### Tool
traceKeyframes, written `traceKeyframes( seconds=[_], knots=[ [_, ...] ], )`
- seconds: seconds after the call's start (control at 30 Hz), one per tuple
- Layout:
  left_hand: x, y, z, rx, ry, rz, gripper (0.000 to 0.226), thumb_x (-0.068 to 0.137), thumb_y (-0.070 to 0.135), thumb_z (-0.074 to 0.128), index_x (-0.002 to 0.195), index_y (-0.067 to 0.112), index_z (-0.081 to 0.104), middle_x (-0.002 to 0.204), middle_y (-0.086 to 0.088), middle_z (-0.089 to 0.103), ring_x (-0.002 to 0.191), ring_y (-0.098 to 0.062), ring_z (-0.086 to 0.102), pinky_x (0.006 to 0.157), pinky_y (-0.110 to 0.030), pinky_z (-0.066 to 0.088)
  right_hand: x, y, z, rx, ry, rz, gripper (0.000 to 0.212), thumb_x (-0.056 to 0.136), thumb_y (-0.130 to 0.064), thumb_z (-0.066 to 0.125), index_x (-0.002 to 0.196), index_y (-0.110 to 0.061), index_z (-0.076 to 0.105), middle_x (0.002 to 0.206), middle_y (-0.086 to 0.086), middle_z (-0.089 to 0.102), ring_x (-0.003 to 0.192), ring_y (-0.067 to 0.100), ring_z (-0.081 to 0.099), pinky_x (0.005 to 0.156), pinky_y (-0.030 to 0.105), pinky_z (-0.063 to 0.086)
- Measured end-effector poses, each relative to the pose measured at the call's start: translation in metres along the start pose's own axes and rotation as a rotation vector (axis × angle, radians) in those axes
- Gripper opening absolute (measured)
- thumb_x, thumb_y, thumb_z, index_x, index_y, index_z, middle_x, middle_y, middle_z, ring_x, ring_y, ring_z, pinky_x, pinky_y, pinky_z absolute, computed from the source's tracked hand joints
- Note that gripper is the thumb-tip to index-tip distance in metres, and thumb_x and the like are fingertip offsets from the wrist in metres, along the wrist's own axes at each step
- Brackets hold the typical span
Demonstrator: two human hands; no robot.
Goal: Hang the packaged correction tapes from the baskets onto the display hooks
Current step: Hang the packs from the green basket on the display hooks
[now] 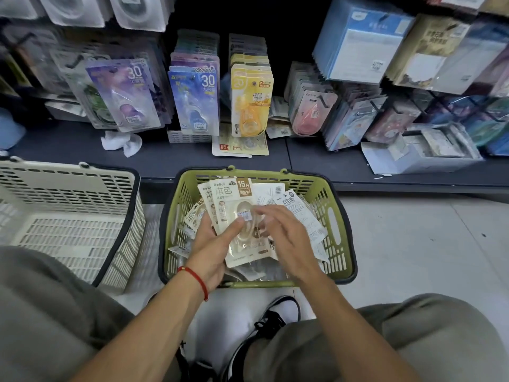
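left hand (213, 245) grips stack of cream packs (234, 213) over green basket (337, 230) | right hand (283, 238) fingers relaxed, resting on stack, gripping nothing | risk: glossy fanned packs likely slip back into basket; hang-holes misaligned for hooks (321, 100) | white basket (82, 216) beside

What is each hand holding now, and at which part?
The left hand grips a stack of cream packets by its lower left side. The right hand rests open on it.
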State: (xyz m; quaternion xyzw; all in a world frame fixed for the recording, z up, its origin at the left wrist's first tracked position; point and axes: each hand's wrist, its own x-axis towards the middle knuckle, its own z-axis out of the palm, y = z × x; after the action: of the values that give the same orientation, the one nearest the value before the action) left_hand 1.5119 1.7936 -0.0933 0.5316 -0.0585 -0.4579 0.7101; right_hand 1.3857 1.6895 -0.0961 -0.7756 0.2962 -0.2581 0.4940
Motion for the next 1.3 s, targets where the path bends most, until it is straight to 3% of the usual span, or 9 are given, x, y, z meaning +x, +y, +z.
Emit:
traceKeyframes(
  seconds=[0.1,0.2,0.27,0.47,0.57,0.83,1.07,1.17,1.3],
  knots=[
    [0.001,0.001,-0.004,-0.005,0.048,-0.02,0.048,0.099,0.002,0.067,0.142,0.018,0.055,0.13,-0.007,0.074,0.119,-0.031,0.071,0.102,-0.06,0.055,0.021,0.034,-0.026,-0.302,0.094,0.268,0.046,0.104,-0.036,0.06,0.149,-0.028,0.054,0.157,-0.002,0.046,0.145,0.023,0.045,0.118,0.038,0.042],
    [0.001,0.005,-0.013,0.011,0.081,-0.013,0.046,0.098,0.005,0.069,0.14,0.021,0.058,0.128,-0.004,0.075,0.117,-0.029,0.072,0.099,-0.056,0.058,0.022,0.072,-0.052,-0.573,-0.363,0.515,0.119,0.083,-0.073,0.07,0.168,-0.028,-0.001,0.175,-0.003,-0.015,0.162,0.024,-0.012,0.129,0.053,-0.005],
    [0.0,0.008,-0.018,0.006,0.091,-0.007,0.046,0.098,0.005,0.069,0.139,0.021,0.058,0.128,-0.004,0.075,0.117,-0.029,0.073,0.095,-0.053,0.06,0.017,0.089,-0.051,-0.605,-0.484,0.485,0.134,0.075,-0.081,0.071,0.166,-0.029,-0.013,0.174,-0.001,-0.02,0.161,0.024,-0.018,0.126,0.056,-0.008],
    [-0.007,0.008,-0.025,0.043,0.088,0.019,0.043,0.099,0.005,0.068,0.138,0.02,0.059,0.128,-0.006,0.075,0.116,-0.029,0.073,0.096,-0.054,0.059,0.022,0.108,-0.057,-0.682,-0.116,0.453,0.082,0.095,-0.061,0.064,0.161,-0.023,0.033,0.164,0.005,0.039,0.151,0.029,0.034,0.123,0.054,0.026],
    [-0.012,0.007,-0.025,0.056,0.082,0.019,0.042,0.099,0.006,0.068,0.136,0.022,0.059,0.128,-0.006,0.075,0.116,-0.031,0.073,0.089,-0.052,0.061,0.025,0.104,-0.061,-0.679,0.058,0.376,0.054,0.102,-0.047,0.061,0.148,-0.021,0.054,0.136,0.007,0.068,0.121,0.029,0.062,0.11,0.047,0.043],
    [-0.01,0.007,-0.021,0.076,0.072,0.024,0.043,0.098,0.008,0.07,0.138,0.023,0.06,0.128,-0.003,0.075,0.118,-0.03,0.072,0.099,-0.061,0.057,0.033,0.04,-0.087,-0.247,0.488,0.28,0.031,0.102,-0.049,0.06,0.094,-0.022,0.074,0.078,-0.008,0.073,0.073,0.01,0.069,0.055,0.016,0.046],
    [-0.009,0.017,0.004,-0.012,0.042,0.034,0.045,0.093,0.012,0.077,0.134,0.026,0.063,0.123,-0.001,0.077,0.116,-0.028,0.073,0.098,-0.057,0.058,0.038,-0.043,-0.084,0.442,0.146,0.485,0.033,0.092,-0.045,0.07,0.105,-0.017,0.083,0.104,0.012,0.081,0.086,0.03,0.079,0.069,0.042,0.062],
    [-0.01,0.033,0.017,-0.148,-0.014,0.031,0.042,0.093,0.018,0.076,0.132,0.026,0.066,0.124,-0.005,0.077,0.111,-0.029,0.075,0.082,-0.05,0.063,0.039,-0.063,-0.057,0.32,0.128,0.451,0.033,0.096,-0.049,0.065,0.1,-0.021,0.083,0.098,0.009,0.081,0.083,0.03,0.079,0.071,0.04,0.061],
    [-0.014,0.067,0.035,-0.211,-0.066,0.112,0.062,0.083,0.028,0.081,0.14,0.019,0.059,0.129,-0.009,0.074,0.119,-0.033,0.072,0.1,-0.062,0.055,0.054,-0.094,-0.031,0.031,0.213,0.271,0.058,0.1,-0.059,0.051,0.095,-0.005,0.072,0.087,0.018,0.073,0.074,0.034,0.068,0.069,0.036,0.049]
  ],
)
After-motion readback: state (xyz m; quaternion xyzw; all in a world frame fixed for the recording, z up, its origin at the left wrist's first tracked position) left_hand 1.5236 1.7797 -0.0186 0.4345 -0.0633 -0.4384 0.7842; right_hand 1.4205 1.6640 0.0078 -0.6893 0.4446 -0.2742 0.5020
